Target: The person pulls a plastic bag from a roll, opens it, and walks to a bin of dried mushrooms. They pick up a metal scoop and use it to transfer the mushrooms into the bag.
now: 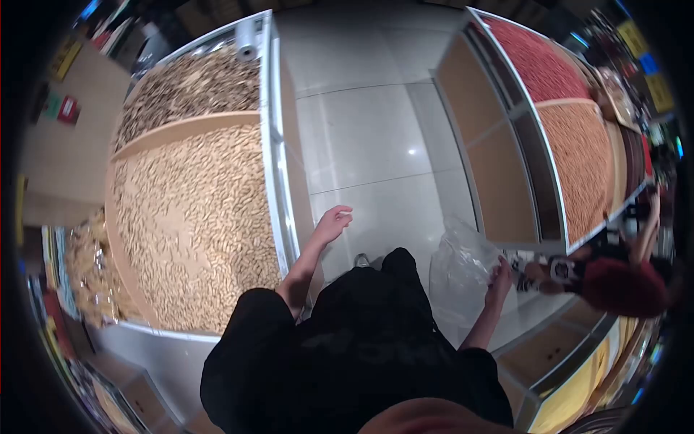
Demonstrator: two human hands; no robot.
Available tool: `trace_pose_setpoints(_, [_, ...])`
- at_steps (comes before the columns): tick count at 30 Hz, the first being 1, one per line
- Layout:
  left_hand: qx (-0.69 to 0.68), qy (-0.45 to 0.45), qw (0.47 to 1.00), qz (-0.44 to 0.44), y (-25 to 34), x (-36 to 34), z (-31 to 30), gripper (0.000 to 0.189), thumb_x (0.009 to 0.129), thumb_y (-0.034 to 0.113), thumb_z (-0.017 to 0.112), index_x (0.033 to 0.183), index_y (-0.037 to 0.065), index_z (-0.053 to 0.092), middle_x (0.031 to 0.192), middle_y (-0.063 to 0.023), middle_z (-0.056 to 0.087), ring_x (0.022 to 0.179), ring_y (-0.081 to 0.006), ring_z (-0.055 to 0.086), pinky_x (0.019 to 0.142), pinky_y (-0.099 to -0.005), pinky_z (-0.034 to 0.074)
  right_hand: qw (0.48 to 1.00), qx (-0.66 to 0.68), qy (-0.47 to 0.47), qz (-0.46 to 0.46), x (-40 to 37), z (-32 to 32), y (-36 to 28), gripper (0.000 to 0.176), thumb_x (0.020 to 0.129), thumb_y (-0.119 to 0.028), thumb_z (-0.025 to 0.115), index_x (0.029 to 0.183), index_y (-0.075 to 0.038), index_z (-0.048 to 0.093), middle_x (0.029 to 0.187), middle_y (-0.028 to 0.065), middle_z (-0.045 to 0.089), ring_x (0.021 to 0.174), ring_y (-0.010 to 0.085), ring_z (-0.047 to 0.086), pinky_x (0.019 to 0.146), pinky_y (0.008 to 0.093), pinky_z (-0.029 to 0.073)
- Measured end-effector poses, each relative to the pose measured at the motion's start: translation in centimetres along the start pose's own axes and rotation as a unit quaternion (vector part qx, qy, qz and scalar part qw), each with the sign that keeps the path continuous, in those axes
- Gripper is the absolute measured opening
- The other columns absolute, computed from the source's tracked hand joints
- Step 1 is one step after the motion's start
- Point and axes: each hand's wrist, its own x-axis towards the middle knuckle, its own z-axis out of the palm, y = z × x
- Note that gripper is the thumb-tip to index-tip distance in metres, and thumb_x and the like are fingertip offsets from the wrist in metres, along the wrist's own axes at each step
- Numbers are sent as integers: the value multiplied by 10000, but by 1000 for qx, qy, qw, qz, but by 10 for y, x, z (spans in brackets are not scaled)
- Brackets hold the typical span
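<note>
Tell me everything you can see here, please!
pale nuts: one bin, tan, left
dark seeds: one bin, grey-brown, behind the pale nuts
bag roll: one, whitish, atop the left bins
red goods: one bin, red, upper right
orange goods: one bin, orange-brown, right
floor: grey tiles, middle
other person: one, red and black, right edge
clear plastic bag: one, see-through, lower right
left hand: one, open, empty, by the pale nuts
right hand: one, gripping the bag

Bright shop light, round bent picture
A small white shine sits on the floor near the top middle. The edges curve and go black in the corners. Things at the far right and lower left look blurry.
</note>
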Motion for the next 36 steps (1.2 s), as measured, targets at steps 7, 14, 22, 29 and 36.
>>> trace_pose_setpoints(7, [16,187,981,55,81,137,-108,312,843,185,584,1102,14,611,768,-36,604,735,-127,572,685,-257,460,994,-16,-108,-3,126,166,-59,267,919,-284,581,1053,-67,656,671,-81,483,565,6,412,513,162,353])
trace_pose_setpoints(14, [-17,295,955,-3,136,246,-231,264,869,174,566,1116,88,602,863,-2,646,730,-77,584,586,-232,452,983,-41,-176,22,240,361,-134,257,907,-283,603,1023,-62,662,717,-60,513,608,19,419,538,170,341])
trace_pose_setpoints(22, [89,430,898,21,213,404,-437,218,838,156,580,1013,53,660,818,-47,672,725,-125,628,625,-285,494,976,-40,-214,-2,292,504,-230,280,897,-263,601,1093,-69,648,808,-40,541,685,14,440,579,160,347])
trace_pose_setpoints(29, [412,446,792,-61,306,573,-646,286,837,239,507,1011,113,696,1019,-167,669,976,-329,633,856,-404,496,996,-44,-51,-52,295,543,-224,380,932,-277,532,1216,-27,568,1067,15,587,848,65,499,726,200,424])
trace_pose_setpoints(36, [590,237,763,-114,284,740,-792,351,829,228,553,1149,92,609,1156,-187,608,1081,-354,574,916,-437,465,996,8,83,16,222,659,-255,393,949,-259,516,1225,19,542,1032,19,585,798,48,493,722,199,422])
